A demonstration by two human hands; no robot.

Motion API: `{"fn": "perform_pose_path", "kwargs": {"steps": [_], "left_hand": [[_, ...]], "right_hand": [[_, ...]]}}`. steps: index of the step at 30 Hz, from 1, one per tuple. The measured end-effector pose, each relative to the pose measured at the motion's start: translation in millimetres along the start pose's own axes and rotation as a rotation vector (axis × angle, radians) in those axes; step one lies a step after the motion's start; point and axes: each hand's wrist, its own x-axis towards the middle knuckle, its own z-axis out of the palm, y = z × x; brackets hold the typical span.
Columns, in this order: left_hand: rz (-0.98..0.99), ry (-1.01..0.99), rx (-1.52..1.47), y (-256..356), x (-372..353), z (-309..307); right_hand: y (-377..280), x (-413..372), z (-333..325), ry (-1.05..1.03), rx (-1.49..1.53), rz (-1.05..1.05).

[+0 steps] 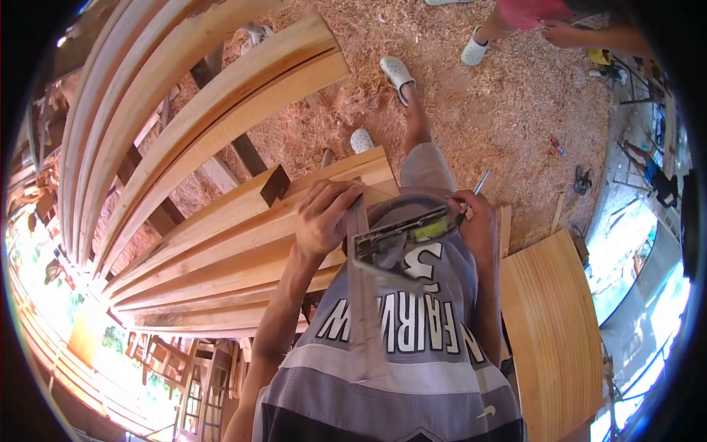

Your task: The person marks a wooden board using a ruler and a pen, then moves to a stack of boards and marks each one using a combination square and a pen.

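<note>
My left hand (324, 214) is closed on the upper end of a thin wooden strip (361, 295), which hangs down in front of the grey jersey (420, 361). Right of the strip is a dark metal-framed tool (401, 239) with a yellow-green part; it looks partly see-through, and what holds it cannot be made out. My right hand (475, 210) has its fingers closed round a slim pen-like item (482, 182) that points up. Beside my left hand lie the ends of long wooden beams (368, 173).
More long beams (243, 88) fan out at the left. A wide wooden panel (556, 331) stands at the right. Another person's arm (589, 37) and leg show at the top right. Wood shavings (508, 125) cover the floor.
</note>
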Motion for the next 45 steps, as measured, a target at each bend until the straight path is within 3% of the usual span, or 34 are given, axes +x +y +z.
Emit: {"fn": "perform_pose_path", "kwargs": {"steps": [33,37,45], "left_hand": [[-0.036,0.005,-0.003,6,0,0],[-0.046,-0.016,-0.001,6,2,1],[-0.112,-0.026,-0.014,9,-2,1]], "right_hand": [[-12,13,4,-0.099,-0.026,0.070],[-7,16,2,-0.045,-0.085,-0.088],[-74,14,-11,0.013,0.447,-0.125]]}}
